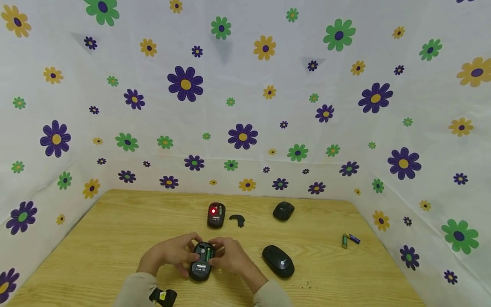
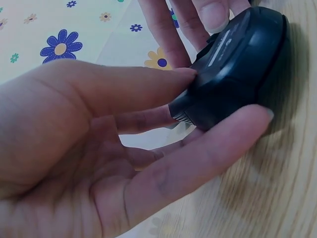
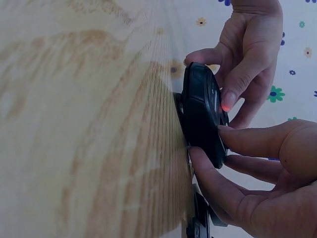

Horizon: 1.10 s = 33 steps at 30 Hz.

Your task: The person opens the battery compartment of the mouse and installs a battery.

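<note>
A black computer mouse (image 1: 200,273) is held bottom side up, its battery slot uncovered with a green battery (image 1: 208,254) lying in it. My left hand (image 1: 174,252) grips the mouse from the left, thumb over its underside and fingers along its side. From the right, my right hand (image 1: 231,255) pinches the mouse, its thumb beside the battery and fingers around the far edge. A red glow shows on the left thumb (image 3: 229,99) in the right wrist view. Close over the wooden table (image 3: 99,148), the mouse body (image 2: 233,74) tilts in the left wrist view.
Behind the hands lies another upturned mouse (image 1: 216,219) with a red light, next to a black battery cover (image 1: 238,219). Two mice stand upright, one at the right (image 1: 278,261) and one farther back (image 1: 284,211). Loose batteries (image 1: 345,241) lie at the far right. Flowered cloth (image 1: 245,85) encloses the table.
</note>
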Each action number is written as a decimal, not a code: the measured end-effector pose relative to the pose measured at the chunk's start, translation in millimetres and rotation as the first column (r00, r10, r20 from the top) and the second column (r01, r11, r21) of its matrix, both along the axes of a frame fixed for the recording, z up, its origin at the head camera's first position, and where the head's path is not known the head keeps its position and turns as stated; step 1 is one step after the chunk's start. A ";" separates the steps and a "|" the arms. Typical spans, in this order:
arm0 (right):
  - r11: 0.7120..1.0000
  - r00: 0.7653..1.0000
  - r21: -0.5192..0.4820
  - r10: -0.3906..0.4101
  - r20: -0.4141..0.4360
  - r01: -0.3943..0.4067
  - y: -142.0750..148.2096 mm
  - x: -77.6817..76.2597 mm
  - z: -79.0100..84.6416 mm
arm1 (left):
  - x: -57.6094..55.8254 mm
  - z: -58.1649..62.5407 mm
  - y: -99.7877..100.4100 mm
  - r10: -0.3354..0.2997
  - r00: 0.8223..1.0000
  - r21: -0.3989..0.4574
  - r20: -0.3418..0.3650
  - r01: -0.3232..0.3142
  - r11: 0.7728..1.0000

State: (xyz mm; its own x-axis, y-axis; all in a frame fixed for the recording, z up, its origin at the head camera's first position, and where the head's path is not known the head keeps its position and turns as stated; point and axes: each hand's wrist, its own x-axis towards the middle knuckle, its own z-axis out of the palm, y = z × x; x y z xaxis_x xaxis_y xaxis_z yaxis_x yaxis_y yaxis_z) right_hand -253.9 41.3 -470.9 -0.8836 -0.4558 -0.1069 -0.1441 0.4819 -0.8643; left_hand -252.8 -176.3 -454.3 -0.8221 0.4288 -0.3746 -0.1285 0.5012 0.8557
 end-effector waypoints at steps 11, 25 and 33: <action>1.000 1.000 0.015 -0.001 0.013 0.001 0.4 -0.5 0.8 | -0.8 -1.2 -0.8 -0.015 1.000 0.000 0.026 0.015 1.000; 1.000 1.000 0.001 0.015 0.009 -0.015 6.7 -0.4 4.7 | -2.4 0.5 1.5 0.031 0.999 -0.065 0.031 -0.029 0.997; 0.991 1.000 -0.132 0.006 0.028 -0.002 27.9 -4.6 23.8 | -4.5 5.5 -7.3 -0.007 0.972 -0.101 -0.236 -0.018 0.995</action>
State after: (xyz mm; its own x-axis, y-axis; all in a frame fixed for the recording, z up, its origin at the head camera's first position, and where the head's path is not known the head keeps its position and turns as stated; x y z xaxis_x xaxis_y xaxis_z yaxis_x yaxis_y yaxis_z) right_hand -258.5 69.2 -447.1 -0.8794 -0.4709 -0.0701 -0.1205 0.3626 -0.9241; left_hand -257.3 -183.5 -448.7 -0.8946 0.3938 -0.2111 0.0680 0.5870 0.8068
